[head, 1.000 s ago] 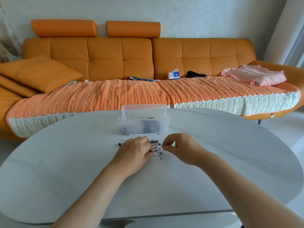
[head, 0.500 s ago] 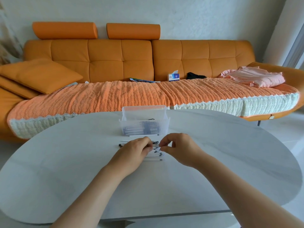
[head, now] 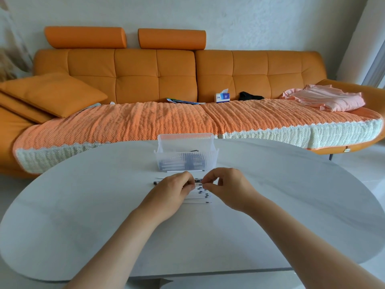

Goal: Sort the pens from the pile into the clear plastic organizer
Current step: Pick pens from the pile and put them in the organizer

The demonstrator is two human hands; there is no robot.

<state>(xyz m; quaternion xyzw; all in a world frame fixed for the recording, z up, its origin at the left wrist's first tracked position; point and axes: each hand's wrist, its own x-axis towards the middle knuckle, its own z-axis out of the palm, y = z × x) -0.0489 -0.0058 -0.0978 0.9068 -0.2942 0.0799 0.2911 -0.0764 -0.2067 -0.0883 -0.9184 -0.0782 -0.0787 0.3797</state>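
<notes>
A pile of white pens (head: 200, 198) with dark tips lies on the white table (head: 83, 215), just in front of a clear plastic organizer (head: 186, 155) that holds several dark pens. My left hand (head: 173, 191) covers the left part of the pile, its fingertips curled onto a pen. My right hand (head: 227, 187) is at the right of the pile and pinches the end of a pen (head: 199, 184) between thumb and forefinger. Both hands meet over the pile's far side. One white pen (head: 185, 171) lies against the organizer's front wall.
An orange sofa (head: 177, 80) with a knitted cover stands behind the table. On it lie cushions (head: 52, 94), a tissue box (head: 222, 97), a magazine and pink cloth (head: 327, 100). The table's rounded edge runs close to me.
Both hands have drawn closer together over the pile's far side, and the fingertips now meet on a pen. The view has tilted slightly.
</notes>
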